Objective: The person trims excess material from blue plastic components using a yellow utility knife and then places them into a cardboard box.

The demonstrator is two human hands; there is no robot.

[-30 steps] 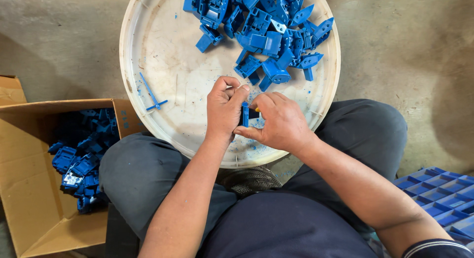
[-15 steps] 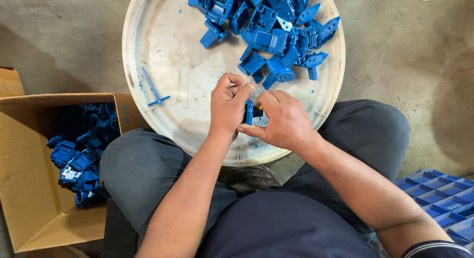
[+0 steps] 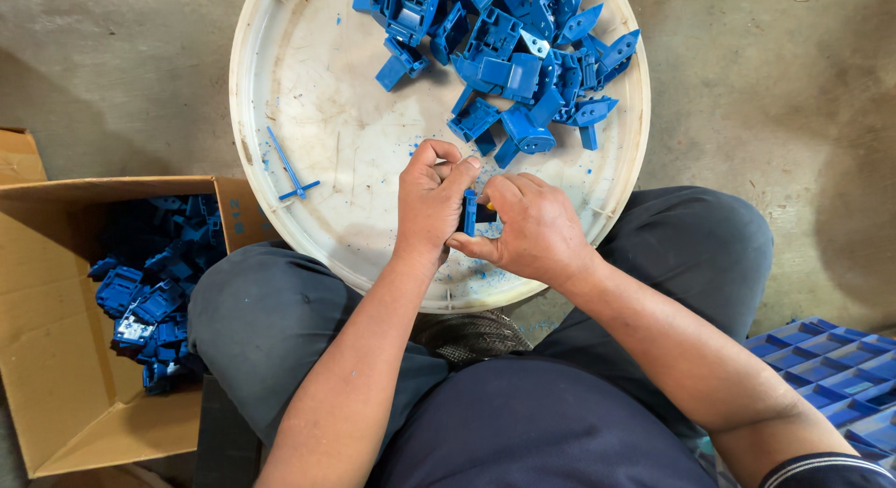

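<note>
My left hand point(image 3: 427, 201) and my right hand point(image 3: 527, 229) meet over the near part of a round white tray point(image 3: 308, 68) and pinch one small blue plastic part point(image 3: 469, 213) between their fingers. The part stands on edge between the thumbs; most of it is hidden by the fingers. A pile of several similar blue plastic parts point(image 3: 509, 49) lies at the far side of the tray, apart from both hands. A thin blue plastic strip point(image 3: 290, 175) lies alone on the tray's left.
An open cardboard box point(image 3: 56, 357) at my left knee holds several blue parts point(image 3: 149, 283). Blue gridded plastic trays point(image 3: 831, 367) sit at the lower right. The tray rests across my knees on a concrete floor point(image 3: 121, 68).
Both hands stayed together on the small blue part, shifting only slightly over the tray; the view moved a little.
</note>
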